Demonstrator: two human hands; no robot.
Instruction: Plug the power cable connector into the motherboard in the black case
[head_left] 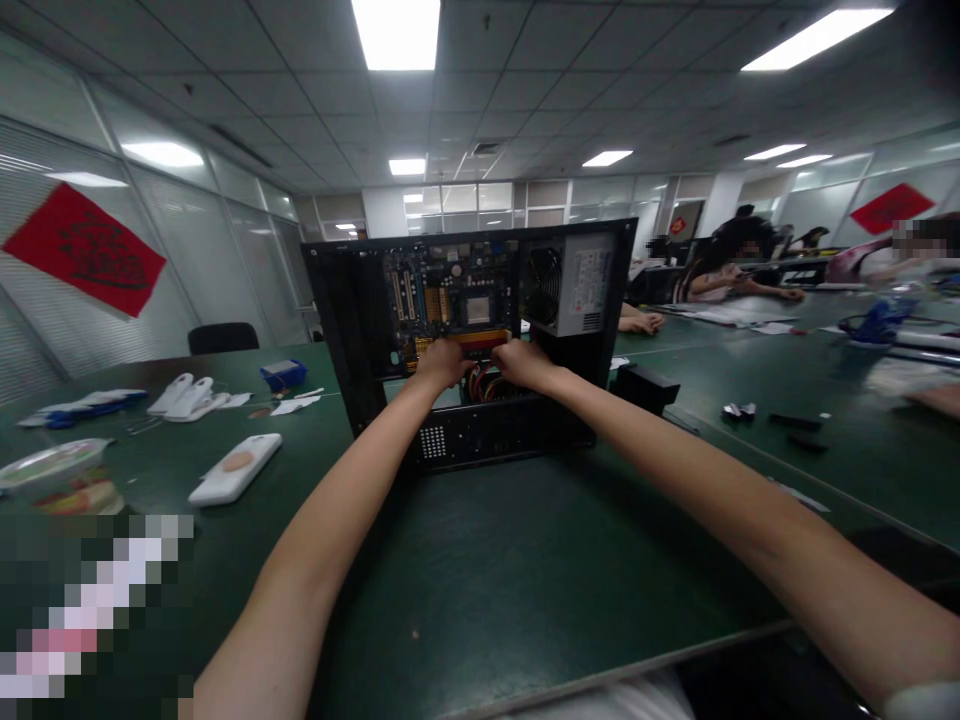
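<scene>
An open black computer case (465,440) stands on the green table (480,560) in front of me. Inside it are the motherboard (416,262) and the power supply (589,285) with its fan. My left hand (442,362) is closed at the lower edge of the motherboard, beside the orange memory slots (480,340). My right hand (523,362) is closed at the other end of these slots, its fingertips toward the board. Red, yellow and black cables (486,384) hang between the two hands. What the fingers pinch, if anything, is hidden.
On the left are a white phone (236,468), a food tub (64,470), a small blue box (283,374) and white charging plugs (184,397). A black box (646,387) and small dark parts (795,425) lie right. Other people (739,265) sit across the table.
</scene>
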